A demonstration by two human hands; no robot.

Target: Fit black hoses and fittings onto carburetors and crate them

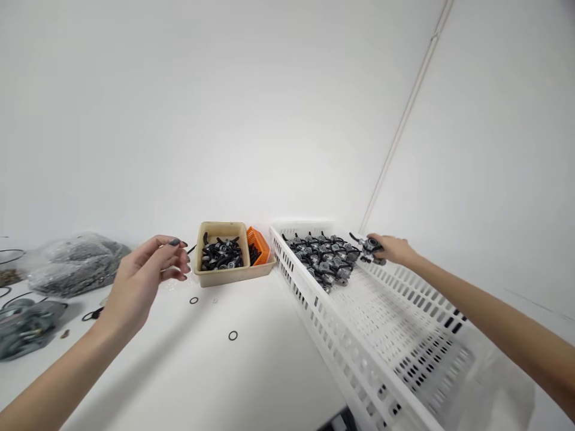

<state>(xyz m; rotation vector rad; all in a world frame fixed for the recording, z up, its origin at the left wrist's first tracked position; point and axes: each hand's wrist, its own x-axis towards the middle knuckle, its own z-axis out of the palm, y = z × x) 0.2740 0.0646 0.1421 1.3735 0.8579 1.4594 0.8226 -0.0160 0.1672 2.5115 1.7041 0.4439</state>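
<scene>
My left hand point(150, 266) is raised over the table at left, thumb and fingers drawn together. A thin dark sliver shows just beyond its fingertips; whether they hold it I cannot tell. At the right, my right hand point(392, 248) grips a grey metal part with a black lever point(371, 248) above the far right side of a white slotted crate point(341, 353). Similar grey parts with black levers point(326, 260) lie packed in rows at the crate's far end.
Against the wall stand a cream bin point(223, 278) of black-and-grey pieces and an orange basket point(265, 246) with black pieces. Black rings point(232, 336) lie on the white table point(202, 383). Plastic bags point(76, 263) of parts sit at left. A dark object point(338, 421) touches the front edge.
</scene>
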